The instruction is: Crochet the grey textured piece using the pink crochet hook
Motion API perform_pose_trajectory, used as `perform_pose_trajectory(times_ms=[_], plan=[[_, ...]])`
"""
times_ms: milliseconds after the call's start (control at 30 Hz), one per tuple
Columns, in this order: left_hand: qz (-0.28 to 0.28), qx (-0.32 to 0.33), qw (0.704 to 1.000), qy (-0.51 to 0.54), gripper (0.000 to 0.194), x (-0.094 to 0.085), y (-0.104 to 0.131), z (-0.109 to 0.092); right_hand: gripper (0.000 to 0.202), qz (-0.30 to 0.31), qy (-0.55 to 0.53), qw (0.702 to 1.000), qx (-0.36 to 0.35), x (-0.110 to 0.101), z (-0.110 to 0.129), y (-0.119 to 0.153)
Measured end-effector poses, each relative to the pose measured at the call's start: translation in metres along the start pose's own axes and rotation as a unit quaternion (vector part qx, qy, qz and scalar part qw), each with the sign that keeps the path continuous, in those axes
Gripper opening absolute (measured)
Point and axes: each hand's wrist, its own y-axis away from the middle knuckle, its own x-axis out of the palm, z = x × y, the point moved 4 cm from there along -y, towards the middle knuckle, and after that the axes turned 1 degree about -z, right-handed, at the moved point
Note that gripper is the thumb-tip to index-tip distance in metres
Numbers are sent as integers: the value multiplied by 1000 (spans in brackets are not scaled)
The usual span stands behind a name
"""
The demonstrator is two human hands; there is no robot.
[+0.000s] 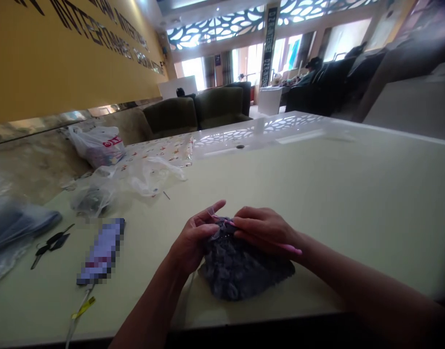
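A dark grey crocheted piece [240,271] with a ruffled, textured surface lies on the table in front of me and rises toward my fingers. My left hand [198,232] pinches its upper left edge between thumb and fingers, while the index finger points up with a pale strand around it. In my right hand [264,225] is a pink crochet hook [290,248]; its handle end sticks out past the wrist. The hook's tip meets the top edge of the piece, close to my left fingertips. Part of the shaft is hidden under the right fingers.
On the left stand a filled white plastic bag [102,145], a crumpled clear bag [153,177] and a bag with dark yarn [93,198]. Nearer lie a blurred-out phone-like object [102,252] on a cable, black folded glasses-like pieces [51,245] and a yellow tag [84,307]. Armchairs [218,106] stand beyond.
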Motion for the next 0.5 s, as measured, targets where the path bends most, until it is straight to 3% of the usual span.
perform_pose_trajectory(times_ms=[200,500], plan=[[-25,39,998,-47,58,-11,-1,-10,16,40,-154,983,93,-8,-6,-5],[-81,104,976,-176,49,-13,0,-10,20,-9,-317,913,256,-8,-18,0]])
